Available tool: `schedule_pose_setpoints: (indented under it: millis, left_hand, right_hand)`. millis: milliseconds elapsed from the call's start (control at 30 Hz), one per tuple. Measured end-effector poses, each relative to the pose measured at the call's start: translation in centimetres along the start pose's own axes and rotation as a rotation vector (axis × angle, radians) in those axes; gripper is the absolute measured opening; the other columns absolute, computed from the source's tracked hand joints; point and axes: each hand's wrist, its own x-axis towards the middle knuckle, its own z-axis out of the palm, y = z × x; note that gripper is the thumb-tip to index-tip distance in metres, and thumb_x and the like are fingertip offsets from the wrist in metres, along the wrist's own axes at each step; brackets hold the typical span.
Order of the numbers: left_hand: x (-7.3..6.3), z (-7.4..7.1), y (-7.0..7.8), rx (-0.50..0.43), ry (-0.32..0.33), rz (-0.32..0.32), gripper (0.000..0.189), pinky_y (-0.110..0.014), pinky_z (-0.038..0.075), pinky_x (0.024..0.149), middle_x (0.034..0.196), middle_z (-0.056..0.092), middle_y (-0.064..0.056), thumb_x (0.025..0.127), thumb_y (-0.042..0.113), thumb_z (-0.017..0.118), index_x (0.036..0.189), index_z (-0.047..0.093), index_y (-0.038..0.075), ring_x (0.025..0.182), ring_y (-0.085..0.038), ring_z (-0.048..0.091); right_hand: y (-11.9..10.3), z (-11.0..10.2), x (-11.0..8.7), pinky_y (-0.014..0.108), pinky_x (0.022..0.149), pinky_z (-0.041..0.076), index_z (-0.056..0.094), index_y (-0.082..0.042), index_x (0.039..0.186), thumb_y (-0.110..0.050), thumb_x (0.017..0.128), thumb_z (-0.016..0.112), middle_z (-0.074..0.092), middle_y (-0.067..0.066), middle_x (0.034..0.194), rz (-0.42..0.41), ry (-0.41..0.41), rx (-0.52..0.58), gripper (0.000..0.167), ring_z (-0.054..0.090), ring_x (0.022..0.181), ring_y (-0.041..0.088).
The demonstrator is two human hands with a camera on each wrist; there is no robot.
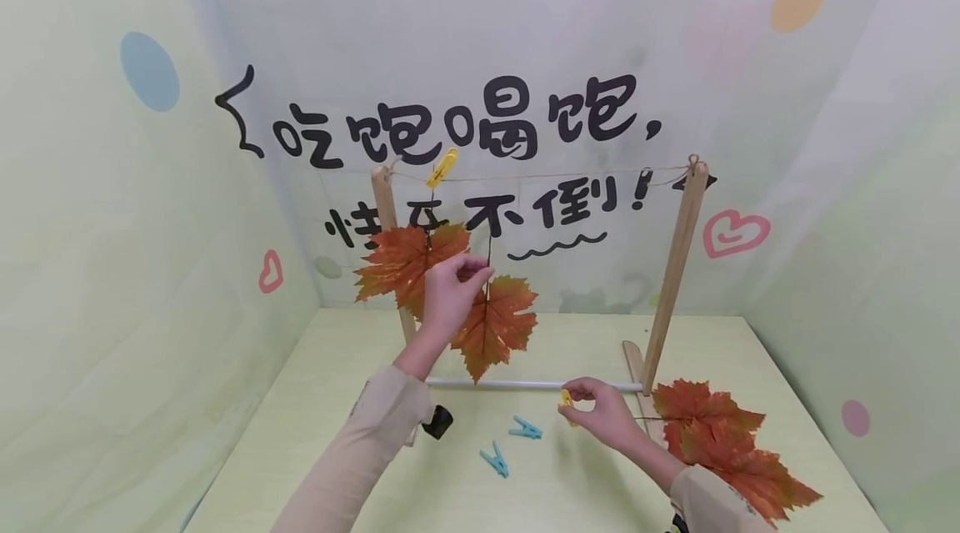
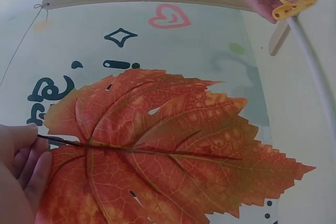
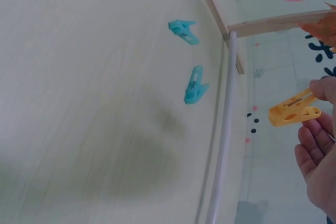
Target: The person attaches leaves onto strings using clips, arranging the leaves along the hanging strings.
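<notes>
My left hand [image 1: 452, 287] pinches the dark stem of an orange-red maple leaf [image 1: 495, 324], which hangs point down below the string [image 1: 555, 175]. In the left wrist view that leaf [image 2: 152, 166] fills much of the picture. A second maple leaf [image 1: 401, 258] hangs at the left from a yellow clothespin [image 1: 442, 167] on the string. Low over the table, my right hand [image 1: 606, 414] holds another yellow clothespin [image 1: 567, 405] between thumb and fingers. The right wrist view shows this clothespin [image 3: 294, 109] pinched at its handle end.
Two blue clothespins [image 1: 526, 428] [image 1: 495, 460] lie on the table [image 1: 315, 433]. More maple leaves [image 1: 727, 441] lie at the right. The string runs between wooden posts [image 1: 677, 274], joined low down by a white rod [image 1: 517, 384]. Printed cloth walls [image 1: 847, 183] stand around the table.
</notes>
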Motion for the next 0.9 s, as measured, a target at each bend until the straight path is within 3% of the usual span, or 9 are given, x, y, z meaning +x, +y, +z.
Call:
schedule_pose_setpoints:
  millis: [267, 433, 633, 833, 900]
  left_hand:
    - [1.6, 0.4, 0.9, -0.042, 0.094, 0.002, 0.012, -0.021, 0.050, 0.061, 0.081, 0.068, -0.008, 0.079, 0.012, 0.070, 0.088, 0.070, 0.003, 0.068, -0.016, 0.059]
    - [2.5, 0.6, 1.7, -0.068, 0.116, -0.014, 0.014, -0.023, 0.051, 0.062, 0.082, 0.068, -0.007, 0.080, 0.015, 0.070, 0.090, 0.070, 0.005, 0.069, -0.015, 0.059]
    - [3.4, 1.2, 2.6, -0.036, 0.125, 0.024, 0.014, -0.024, 0.051, 0.063, 0.083, 0.069, -0.008, 0.080, 0.013, 0.070, 0.089, 0.070, 0.003, 0.069, -0.015, 0.060]
    - [4.0, 1.5, 3.2, -0.038, 0.150, 0.052, 0.014, -0.022, 0.048, 0.059, 0.081, 0.069, -0.010, 0.080, 0.012, 0.070, 0.088, 0.070, 0.001, 0.068, -0.017, 0.060]
    - [4.2, 1.5, 3.1, -0.042, 0.158, 0.055, 0.015, -0.021, 0.048, 0.059, 0.081, 0.069, -0.010, 0.080, 0.012, 0.070, 0.088, 0.070, 0.000, 0.068, -0.017, 0.060]
  right_hand:
    - [0.1, 0.0, 0.0, 0.033, 0.077, 0.050, 0.065, -0.002, 0.096, -0.015, 0.073, 0.075, 0.064, 0.000, 0.083, 0.033, -0.004, 0.018, 0.028, 0.060, 0.084, 0.022]
    - [0.1, 0.1, 0.1, 0.033, 0.077, 0.050, 0.066, -0.002, 0.096, -0.015, 0.073, 0.076, 0.064, 0.000, 0.083, 0.032, -0.003, 0.020, 0.029, 0.060, 0.083, 0.020]
    - [-0.2, -0.3, 0.1, 0.030, 0.075, 0.050, 0.066, -0.004, 0.098, -0.015, 0.073, 0.075, 0.064, -0.001, 0.083, 0.014, 0.007, 0.016, 0.028, 0.060, 0.082, 0.017]
    - [-1.3, -1.0, 0.4, 0.030, 0.076, 0.050, 0.066, -0.006, 0.100, -0.018, 0.074, 0.075, 0.066, 0.000, 0.087, -0.033, 0.006, 0.037, 0.030, 0.061, 0.084, 0.017]
    - [-2.8, -1.7, 0.4, 0.031, 0.077, 0.050, 0.066, -0.004, 0.100, -0.015, 0.075, 0.074, 0.066, 0.003, 0.088, -0.044, 0.000, 0.048, 0.028, 0.062, 0.085, 0.020]
